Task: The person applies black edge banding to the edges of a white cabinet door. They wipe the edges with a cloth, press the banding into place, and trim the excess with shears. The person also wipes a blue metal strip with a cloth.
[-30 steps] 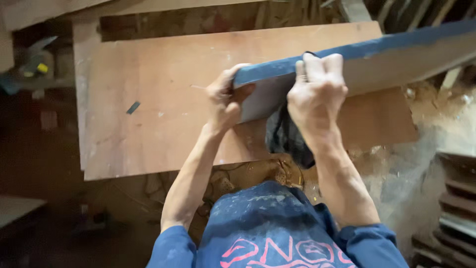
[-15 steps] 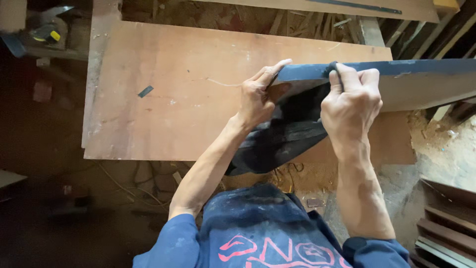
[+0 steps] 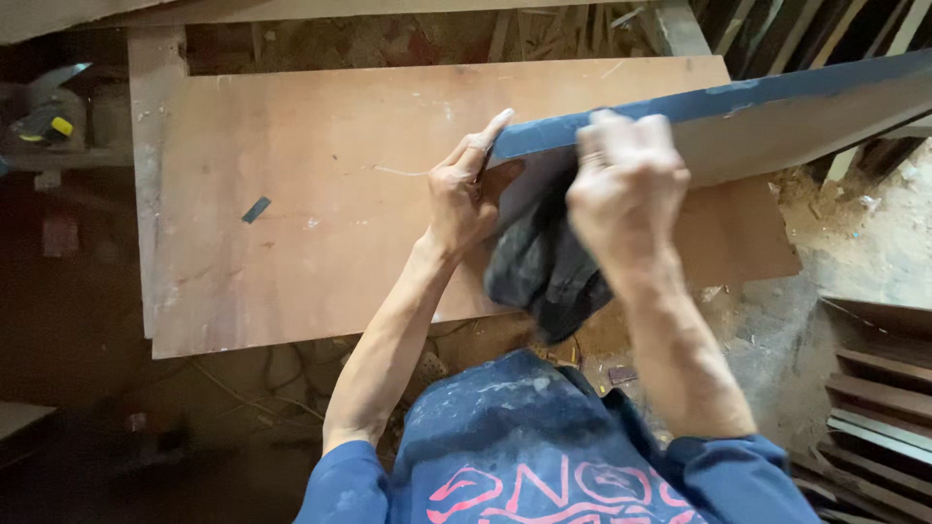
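Blue-edged board (image 3: 757,112), both hands gripping, dark cloth (image 3: 544,267)

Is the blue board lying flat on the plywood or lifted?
Lifted and tilted: both hands, left and right, hold the blue board on edge above the plywood.

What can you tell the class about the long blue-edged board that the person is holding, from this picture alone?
The long blue-edged board is a flat panel, pale grey on its broad face, with a scuffed blue painted edge. It stands on edge, slanting across the brown plywood sheet and out of view to the right. The left hand steadies its near end; the right hand, blurred, grips over the top edge with a dark cloth.
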